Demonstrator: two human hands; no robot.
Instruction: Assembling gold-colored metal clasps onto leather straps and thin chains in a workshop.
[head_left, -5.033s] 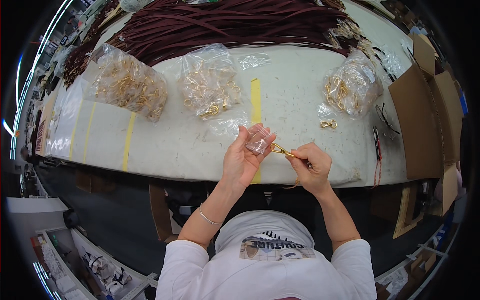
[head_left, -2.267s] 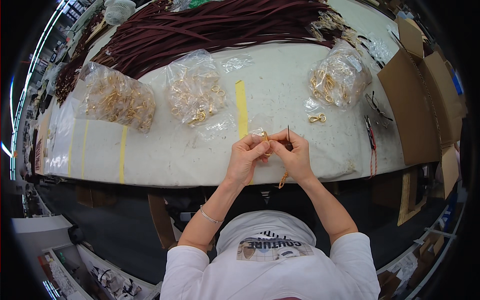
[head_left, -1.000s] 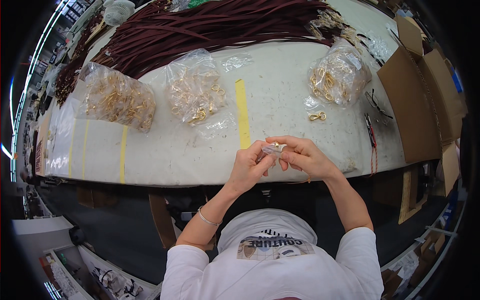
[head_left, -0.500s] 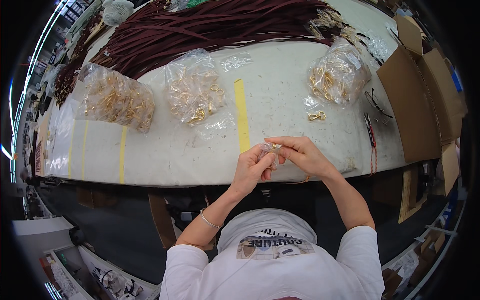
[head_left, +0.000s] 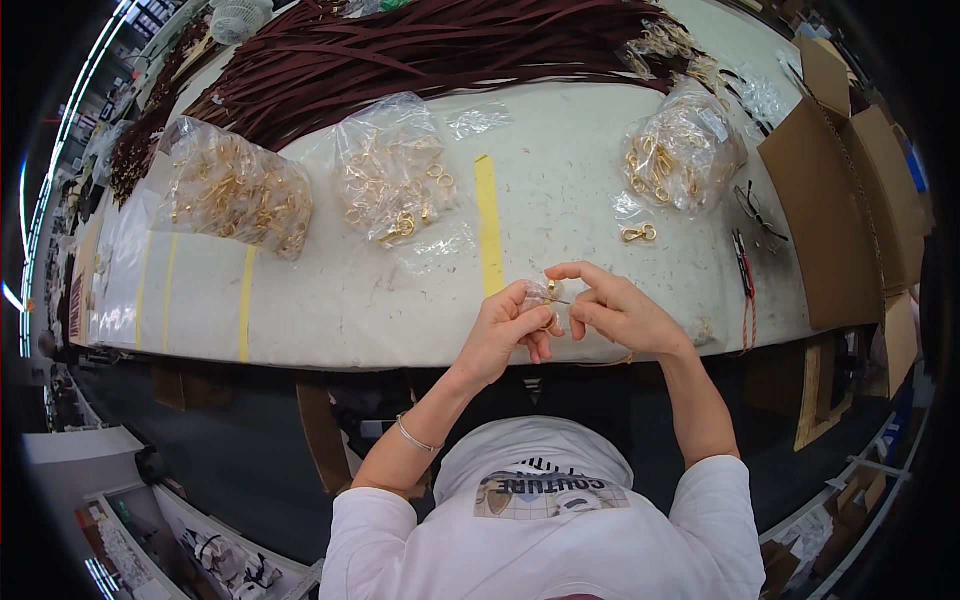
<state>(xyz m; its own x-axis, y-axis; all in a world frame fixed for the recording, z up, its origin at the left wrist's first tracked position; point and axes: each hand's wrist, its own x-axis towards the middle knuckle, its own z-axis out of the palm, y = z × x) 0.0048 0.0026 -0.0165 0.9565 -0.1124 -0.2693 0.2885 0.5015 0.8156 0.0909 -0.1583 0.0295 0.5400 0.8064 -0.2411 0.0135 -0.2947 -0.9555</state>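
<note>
My left hand [head_left: 503, 328] is closed on a gold snap hook [head_left: 550, 290] partly wrapped in clear plastic, held above the table's near edge. My right hand [head_left: 615, 310] is just to its right, the index finger stretched over the hook's top end. Between its thumb and other fingers a thin dark rod [head_left: 564, 301] points at the hook; its kind is too small to make out. Another gold snap hook [head_left: 638, 233] lies on the table ahead to the right, below a clear bag of gold hooks [head_left: 680, 150].
Two more clear bags of gold hardware, a middle bag [head_left: 393, 175] and a left bag [head_left: 235, 190], lie on the white table [head_left: 370, 310]. Maroon straps [head_left: 430, 45] cover its far side. Red-handled pliers [head_left: 743, 262], glasses [head_left: 757, 215] and an open cardboard box [head_left: 830, 200] are at right.
My right hand has drawn slightly right, away from the left, and its index finger has lifted. The thin rod now shows between the hands. My left hand keeps hold of the snap hook.
</note>
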